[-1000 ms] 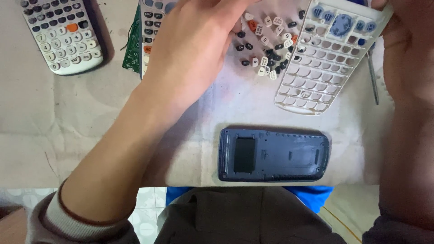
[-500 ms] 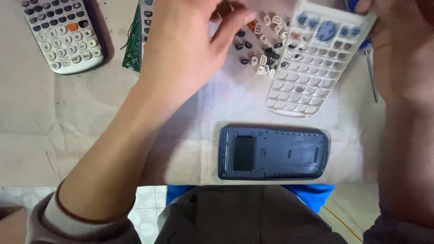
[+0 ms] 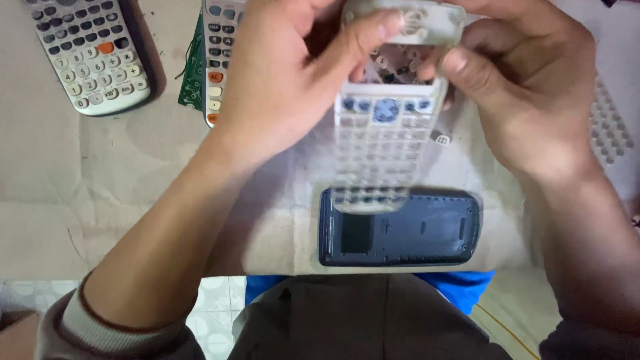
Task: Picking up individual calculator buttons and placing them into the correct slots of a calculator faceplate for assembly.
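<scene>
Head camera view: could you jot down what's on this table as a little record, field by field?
Held item: pale calculator front cover, blurred, held up over the table
Left hand: grips the cover's upper left edge
Right hand: grips its upper right edge
Below the cover: dark blue calculator back shell, inner side up, near the table edge
Far left: whole grey calculator
Beside it: second calculator, partly hidden, with a green circuit board at its side
Behind the cover: loose key caps
Surface: beige table
</scene>
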